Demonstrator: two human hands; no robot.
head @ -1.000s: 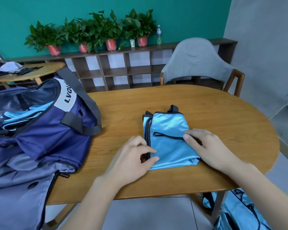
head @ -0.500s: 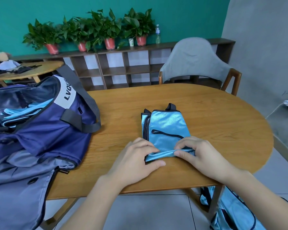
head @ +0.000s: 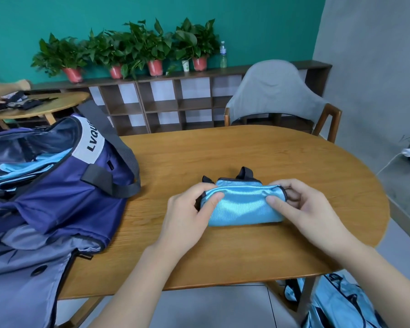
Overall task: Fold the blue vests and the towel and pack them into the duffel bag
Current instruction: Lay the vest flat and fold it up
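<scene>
A light blue vest (head: 243,207) with black trim lies folded into a short bundle in the middle of the wooden table (head: 258,152). My left hand (head: 189,216) pinches its left end and my right hand (head: 301,209) pinches its right end, both holding the near flap turned up over the far part. The navy duffel bag (head: 64,192) lies open at the table's left, with folded blue vests (head: 26,165) inside it. No towel is in sight.
More light blue vests (head: 336,304) hang below the table's near right edge. A grey chair (head: 273,93) stands behind the table. At far left, another person's hand (head: 7,87) rests over a second round table with dark items.
Both hands lifted the vest's near edge and rolled it away from me, so the vest is now half as deep. The zip pocket is now covered.
</scene>
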